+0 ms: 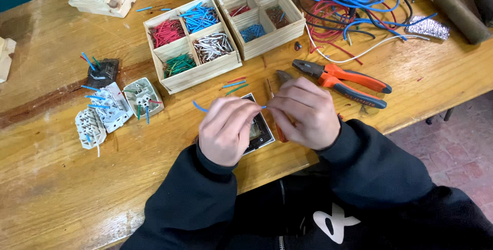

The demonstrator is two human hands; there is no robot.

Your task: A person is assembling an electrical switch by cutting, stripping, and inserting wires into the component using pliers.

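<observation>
While both hands meet over the near edge of the workbench (61,188), the left hand (226,129) pinches a short blue wire piece (199,107) whose end sticks out leftward; the right hand (306,112) closes fingertips on its other end. Beneath them lies one dark switch module (258,129), partly hidden. One orange-handled pliers (341,81) lies just right of the hands. Three loose wire bits (235,83) lie just beyond them. Four wired socket modules (110,106) cluster toward the left edge. Two wooden compartment trays (192,42) of sorted wire pieces stand at the far side, one wire tangle (349,3) in the far right corner.
</observation>
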